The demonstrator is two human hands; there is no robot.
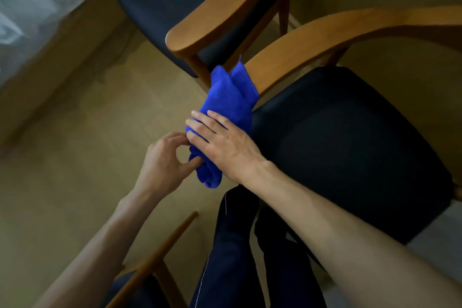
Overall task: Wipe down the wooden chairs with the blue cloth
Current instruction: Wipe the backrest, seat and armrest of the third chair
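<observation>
The blue cloth is lying lengthwise along the armrest; the right hand is pressing it flat-fingered, the left hand pinching its near end.

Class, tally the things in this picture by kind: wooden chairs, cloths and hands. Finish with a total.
Wooden chairs: 3
Blue cloth: 1
Hands: 2 (left hand, right hand)
Total: 6

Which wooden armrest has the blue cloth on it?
The curved wooden armrest of the right-hand chair, its front end under the blue cloth; the farther chair's armrest is bare.
</observation>
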